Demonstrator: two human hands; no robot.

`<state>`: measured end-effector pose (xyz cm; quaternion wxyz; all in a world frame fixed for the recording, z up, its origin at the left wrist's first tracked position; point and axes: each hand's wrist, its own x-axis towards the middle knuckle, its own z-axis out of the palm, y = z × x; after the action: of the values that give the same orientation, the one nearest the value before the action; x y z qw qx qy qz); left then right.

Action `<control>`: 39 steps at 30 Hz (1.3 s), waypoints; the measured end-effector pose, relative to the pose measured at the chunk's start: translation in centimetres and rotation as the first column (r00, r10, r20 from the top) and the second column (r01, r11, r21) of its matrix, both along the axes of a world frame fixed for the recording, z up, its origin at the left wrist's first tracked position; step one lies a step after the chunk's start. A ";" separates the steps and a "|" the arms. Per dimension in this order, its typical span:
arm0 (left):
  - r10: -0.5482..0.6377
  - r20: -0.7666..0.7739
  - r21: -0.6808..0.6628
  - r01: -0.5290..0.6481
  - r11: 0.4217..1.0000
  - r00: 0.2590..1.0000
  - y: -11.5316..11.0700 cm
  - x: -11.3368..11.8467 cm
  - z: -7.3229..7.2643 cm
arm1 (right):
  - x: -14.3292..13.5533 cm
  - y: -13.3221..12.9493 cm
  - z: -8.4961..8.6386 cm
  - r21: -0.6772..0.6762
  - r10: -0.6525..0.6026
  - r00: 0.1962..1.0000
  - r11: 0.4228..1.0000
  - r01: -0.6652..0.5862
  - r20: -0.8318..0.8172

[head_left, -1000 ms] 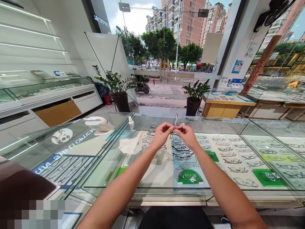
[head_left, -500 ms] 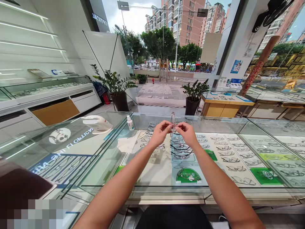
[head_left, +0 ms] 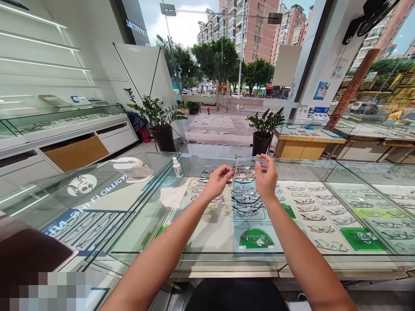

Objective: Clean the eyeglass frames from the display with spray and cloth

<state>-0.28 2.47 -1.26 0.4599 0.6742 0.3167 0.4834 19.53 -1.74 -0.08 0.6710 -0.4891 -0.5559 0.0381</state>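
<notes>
My left hand (head_left: pixel 219 182) pinches a pair of glasses (head_left: pixel 234 169), held on edge above the glass display case. To the right, my right hand (head_left: pixel 266 175) is raised with its fingers apart and slightly curled; a thin pale strip, perhaps a temple arm, shows by its fingertips, too small to tell whether it is touched. Under the hands, rows of glasses (head_left: pixel 248 201) lie on a light blue panel inside the case. Left of my left hand is a white cloth (head_left: pixel 173 196), with a small white bottle (head_left: pixel 177 167) behind it.
A white device (head_left: pixel 132 167) stands on the glass at the left. More frames (head_left: pixel 308 208) lie in the case at the right, near a green card (head_left: pixel 361 239). Beyond the counter are two potted plants (head_left: pixel 164 136) and a large window. A dark object fills the lower left corner.
My right hand has let go of the glasses and moved right and slightly up, its fingers spreading. My left hand still holds the glasses, which have turned and dropped a little.
</notes>
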 end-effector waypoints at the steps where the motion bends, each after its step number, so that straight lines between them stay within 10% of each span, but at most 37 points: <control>1: -0.002 -0.004 0.001 0.002 1.000 1.000 0.0 0.0 0.0 | 0.0 0.0 0.0 0.012 0.000 1.000 1.000 -0.001 0.009; 18: -0.046 0.022 0.041 0.045 0.998 0.999 -0.2 0.2 -0.1 | -1.9 -0.8 -0.5 -0.011 0.160 0.852 0.984 -0.178 0.498; 39: 0.155 0.256 -0.010 -0.158 0.987 0.954 0.8 -0.7 0.2 | -0.2 0.9 -1.7 -0.083 -0.127 0.792 0.972 0.219 0.597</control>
<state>-0.99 3.26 -1.03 0.4537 0.5814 0.3046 0.6028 19.28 -0.89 -1.82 0.4285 -0.5742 -0.6843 -0.1356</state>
